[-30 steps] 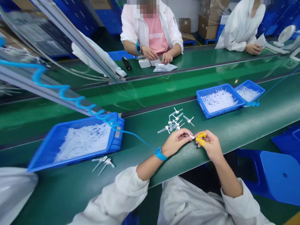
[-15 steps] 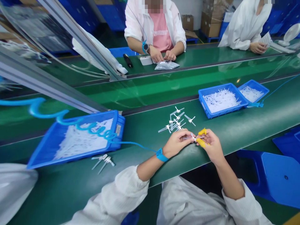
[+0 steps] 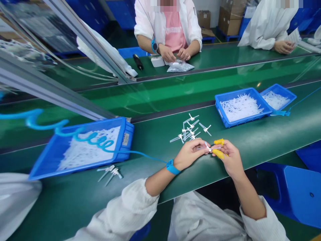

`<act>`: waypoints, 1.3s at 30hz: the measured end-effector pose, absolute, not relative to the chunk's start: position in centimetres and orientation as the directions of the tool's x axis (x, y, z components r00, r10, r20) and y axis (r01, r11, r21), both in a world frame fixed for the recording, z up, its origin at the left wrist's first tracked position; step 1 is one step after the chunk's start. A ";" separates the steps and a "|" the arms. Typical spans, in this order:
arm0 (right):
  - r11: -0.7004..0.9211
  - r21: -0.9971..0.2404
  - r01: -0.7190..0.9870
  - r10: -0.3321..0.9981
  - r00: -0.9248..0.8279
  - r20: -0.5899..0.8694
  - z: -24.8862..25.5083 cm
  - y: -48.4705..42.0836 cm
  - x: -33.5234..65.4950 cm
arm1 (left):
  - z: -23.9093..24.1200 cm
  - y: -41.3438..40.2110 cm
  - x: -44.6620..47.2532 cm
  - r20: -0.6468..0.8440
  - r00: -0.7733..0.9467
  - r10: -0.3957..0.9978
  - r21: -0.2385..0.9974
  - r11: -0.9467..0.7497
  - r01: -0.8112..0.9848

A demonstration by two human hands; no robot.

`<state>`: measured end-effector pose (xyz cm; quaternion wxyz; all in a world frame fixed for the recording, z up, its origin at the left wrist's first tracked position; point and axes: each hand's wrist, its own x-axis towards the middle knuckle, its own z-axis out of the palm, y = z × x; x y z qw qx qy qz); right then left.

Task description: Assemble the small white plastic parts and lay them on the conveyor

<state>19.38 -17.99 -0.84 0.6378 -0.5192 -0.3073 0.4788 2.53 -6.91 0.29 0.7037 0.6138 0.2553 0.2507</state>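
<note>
My left hand, with a blue strap on its wrist, pinches a small white plastic connector with thin tubes. One pale tube points right from the connector, between the fingers of my right hand. Yellow covers sit on that hand's thumb and forefinger, which are apart above and below the tube. Just beyond my hands, several similar white connectors with tubes lie in a loose pile on the green work surface. A few more connectors lie to the left, near a large blue bin.
The large blue bin at left holds many white pieces; a coiled blue cord runs over it to my wrist strap. Two blue trays of white parts stand at right. A metal post slants at left. Two people sit opposite.
My right hand's fingers have shifted very slightly right from the connector. The view has turned a little; my left hand keeps its hold. The loose connectors lie as before.
</note>
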 end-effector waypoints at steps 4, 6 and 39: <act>0.001 -0.955 -0.297 0.927 0.359 -0.111 -0.9 -18.0 19.4 | 0.5 -6.9 2.6 -0.044 0.746 0.665 0.994 0.101 -0.032; -0.005 -0.956 -0.294 0.923 0.367 -0.118 -0.9 -18.0 19.4 | 0.6 -6.8 2.6 -0.040 0.748 0.662 0.996 0.090 -0.026; -0.066 -0.959 -0.275 0.938 0.310 -0.153 -0.5 -17.7 19.7 | 0.6 -6.9 2.5 0.041 0.740 0.671 0.995 -0.094 0.030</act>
